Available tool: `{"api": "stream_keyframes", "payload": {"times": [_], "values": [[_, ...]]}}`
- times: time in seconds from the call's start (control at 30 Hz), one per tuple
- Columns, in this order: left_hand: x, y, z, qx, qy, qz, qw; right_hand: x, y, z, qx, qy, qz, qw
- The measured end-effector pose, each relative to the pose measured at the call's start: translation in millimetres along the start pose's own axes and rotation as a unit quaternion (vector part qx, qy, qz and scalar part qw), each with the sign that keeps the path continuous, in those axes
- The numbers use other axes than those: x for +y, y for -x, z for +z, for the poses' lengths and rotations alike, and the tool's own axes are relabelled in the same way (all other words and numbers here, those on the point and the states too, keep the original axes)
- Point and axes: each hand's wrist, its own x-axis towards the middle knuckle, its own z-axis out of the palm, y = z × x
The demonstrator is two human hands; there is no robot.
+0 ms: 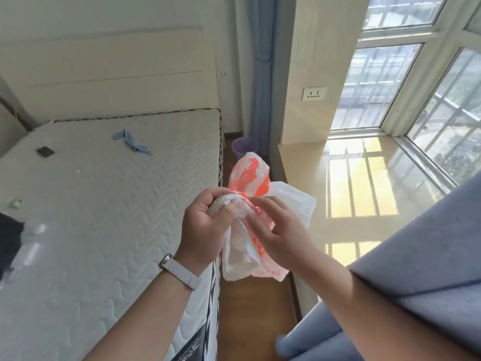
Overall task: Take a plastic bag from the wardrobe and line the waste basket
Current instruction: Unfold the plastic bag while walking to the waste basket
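A crumpled white plastic bag with orange print [250,178] is bunched between both hands above the narrow floor strip beside the bed. My left hand [205,225] grips its gathered middle in a fist. My right hand [276,230] pinches the bag's folds with its fingers from the right. The purple perforated waste basket [244,148] stands on the floor farther ahead, between the bed corner and the curtain, with nothing visible inside it. The wardrobe is out of view.
A bare quilted mattress [104,204] fills the left, with a blue cloth [131,142] and small items on it. A sunlit window ledge [359,183] runs along the right, a blue curtain [429,256] hangs at near right, and the brown wooden floor [250,321] forms a narrow aisle.
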Motion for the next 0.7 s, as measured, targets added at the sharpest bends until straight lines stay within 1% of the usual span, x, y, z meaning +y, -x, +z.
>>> {"api": "stream_keyframes", "payload": {"times": [0.17,0.37,0.5,0.6,0.7], "values": [[-9.8,-33.5,9.5,0.004,0.009,-0.002,1.000,12.7,-35.1,-4.8,0.001,-0.005,0.002,1.000],[-43.8,-100.5,24.8,-0.004,0.022,-0.022,1.000,42.3,-97.3,2.7,0.006,-0.007,0.038,0.999],[-70.3,-161.3,30.7,-0.017,0.033,-0.029,0.999,64.1,-155.0,11.5,0.010,0.012,0.049,0.999],[-90.6,-225.9,30.2,-0.030,0.038,-0.032,0.998,77.8,-219.0,20.2,0.006,0.037,0.060,0.998],[-105.9,-290.6,23.1,-0.039,0.020,-0.031,0.999,86.5,-284.6,27.5,-0.002,0.056,0.062,0.997]]}}
